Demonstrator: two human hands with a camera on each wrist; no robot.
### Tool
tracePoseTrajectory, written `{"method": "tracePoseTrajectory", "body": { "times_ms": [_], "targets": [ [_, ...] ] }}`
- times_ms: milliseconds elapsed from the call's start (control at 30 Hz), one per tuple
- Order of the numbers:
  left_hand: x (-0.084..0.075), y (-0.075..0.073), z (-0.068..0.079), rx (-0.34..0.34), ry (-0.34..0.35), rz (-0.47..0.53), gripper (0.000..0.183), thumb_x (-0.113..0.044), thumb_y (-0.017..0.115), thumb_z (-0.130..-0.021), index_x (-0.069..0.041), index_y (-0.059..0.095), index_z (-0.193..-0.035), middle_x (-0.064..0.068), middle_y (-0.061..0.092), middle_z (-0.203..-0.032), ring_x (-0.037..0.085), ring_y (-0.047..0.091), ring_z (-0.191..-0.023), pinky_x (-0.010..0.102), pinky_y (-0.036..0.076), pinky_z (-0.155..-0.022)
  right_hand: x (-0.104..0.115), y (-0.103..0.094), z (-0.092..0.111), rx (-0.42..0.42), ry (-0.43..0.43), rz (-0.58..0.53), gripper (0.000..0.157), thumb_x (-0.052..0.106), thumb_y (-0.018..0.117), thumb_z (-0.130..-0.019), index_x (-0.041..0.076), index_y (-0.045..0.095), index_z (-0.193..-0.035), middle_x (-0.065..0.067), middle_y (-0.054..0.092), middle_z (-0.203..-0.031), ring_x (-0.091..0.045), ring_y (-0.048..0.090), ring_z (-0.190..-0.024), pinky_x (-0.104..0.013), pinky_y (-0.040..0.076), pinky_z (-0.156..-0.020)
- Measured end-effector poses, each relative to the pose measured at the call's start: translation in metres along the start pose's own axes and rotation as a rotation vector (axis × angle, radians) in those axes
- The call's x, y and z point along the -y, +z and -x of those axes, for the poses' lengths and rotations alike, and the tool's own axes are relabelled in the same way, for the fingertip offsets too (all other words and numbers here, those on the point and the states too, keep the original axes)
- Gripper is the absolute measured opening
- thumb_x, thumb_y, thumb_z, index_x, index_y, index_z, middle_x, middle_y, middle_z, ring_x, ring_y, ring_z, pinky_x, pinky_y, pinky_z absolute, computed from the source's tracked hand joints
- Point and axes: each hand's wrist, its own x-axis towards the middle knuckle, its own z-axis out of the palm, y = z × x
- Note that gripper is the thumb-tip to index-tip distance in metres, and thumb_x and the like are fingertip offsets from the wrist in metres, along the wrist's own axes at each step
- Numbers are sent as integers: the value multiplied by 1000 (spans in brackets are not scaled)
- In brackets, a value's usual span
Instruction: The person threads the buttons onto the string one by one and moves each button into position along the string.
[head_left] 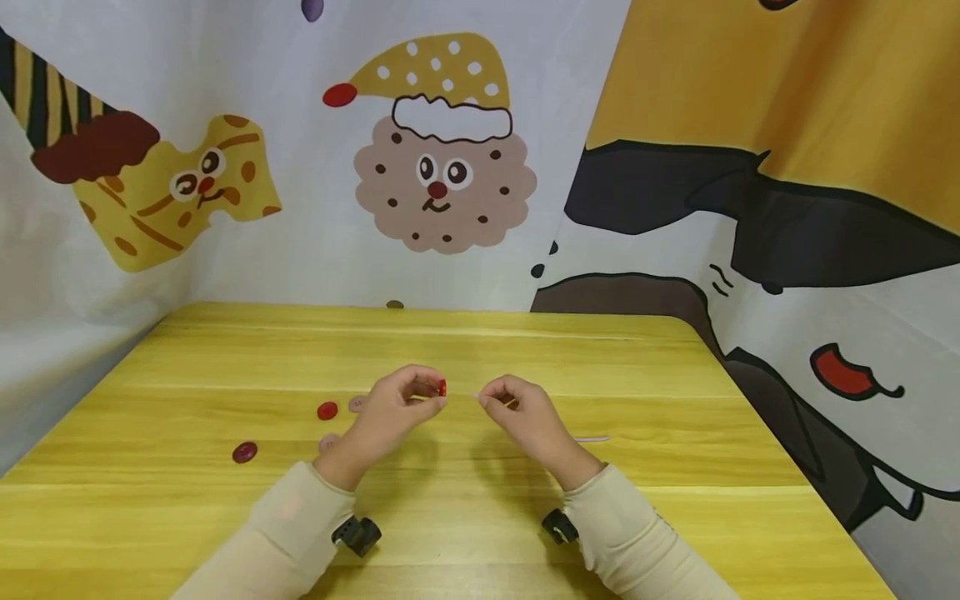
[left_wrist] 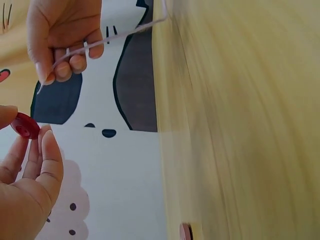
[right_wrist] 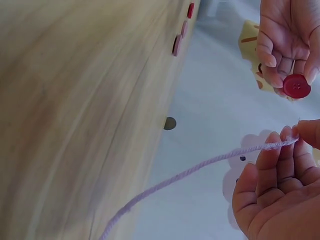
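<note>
My left hand [head_left: 393,410] pinches a red four-hole button [right_wrist: 297,86] by its edge, between thumb and fingers, above the table. Facing it from a short distance, my right hand [head_left: 531,415] pinches a length of pale lilac yarn [right_wrist: 187,172] close to its end. A short tip of the yarn sticks out beyond the right fingertips toward the button. From that grip the strand droops down to the table, and its tail [head_left: 594,438] shows past the right wrist. Button and yarn tip are apart.
On the wooden table [head_left: 480,517], left of my left hand, lie a bright red button [head_left: 327,410], a dark red button [head_left: 244,452] and two pale pink ones, one [head_left: 327,442] partly behind the wrist. A cartoon-printed curtain [head_left: 300,267] hangs behind the table.
</note>
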Motion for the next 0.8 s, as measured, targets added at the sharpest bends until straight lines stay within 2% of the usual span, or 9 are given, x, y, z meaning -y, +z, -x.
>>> {"method": "tracePoseTrajectory", "body": {
  "times_ms": [100, 333, 600, 800],
  "targets": [
    [-2, 3, 0, 11, 10, 9, 26, -7, 65, -91, 0, 60, -116, 10, 64, -105, 25, 60, -102, 31, 52, -80, 3, -1, 2, -7, -6, -23, 9, 12, 61, -95, 5, 67, -96, -2, 65, -88, -17, 54, -77, -33, 46, -73],
    [-5, 10, -2, 43, 23, 22, 26, -8, 65, -91, -2, 61, -116, 14, 63, -107, 25, 60, -103, 35, 52, -82, 6, -2, 3, 3, -11, -54, 8, 13, 61, -95, 7, 67, -95, -5, 65, -91, -22, 55, -81, -33, 46, -74],
    [-7, 15, -2, 42, 46, 45, 25, -6, 65, -90, -1, 61, -114, 12, 64, -105, 24, 60, -101, 34, 51, -82, 8, -1, 5, 12, -42, -33, 12, 13, 61, -96, 3, 66, -98, -6, 66, -93, -17, 55, -81, -32, 46, -76],
    [-7, 18, -1, 62, 37, 48, 25, -8, 65, -91, -2, 61, -115, 11, 64, -106, 24, 60, -102, 34, 52, -81, 8, 1, 6, 17, -38, -43, 12, 14, 61, -96, 3, 66, -99, -7, 66, -94, -16, 54, -81, -32, 46, -75]
  ]
}}
